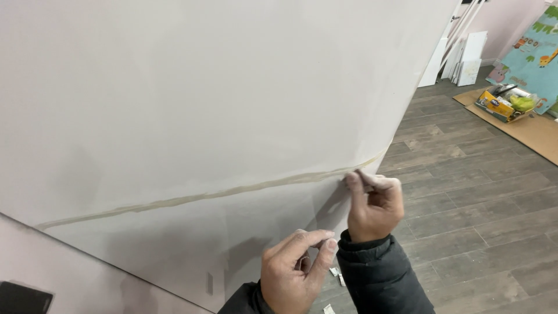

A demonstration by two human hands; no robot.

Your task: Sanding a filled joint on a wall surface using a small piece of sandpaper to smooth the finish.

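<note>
A large white board (pixel 203 99) fills most of the view, tilted, with a yellowish strip of glue or tape residue (pixel 192 197) running across its lower part. My right hand (pixel 375 203) pinches the end of that strip near the board's right edge, thumb and forefinger closed on it. My left hand (pixel 293 270) hovers lower down, just off the board, with thumb and forefinger touching; whether it holds a small scrap I cannot tell. Both arms wear dark padded sleeves.
Grey wood-plank floor (pixel 476 197) lies to the right, with small white scraps (pixel 336 273) below my hands. Far right: a cardboard sheet (pixel 535 131) with a yellow box (pixel 503 104), a colourful play mat (pixel 535 52), white panels (pixel 468 58) leaning on the wall.
</note>
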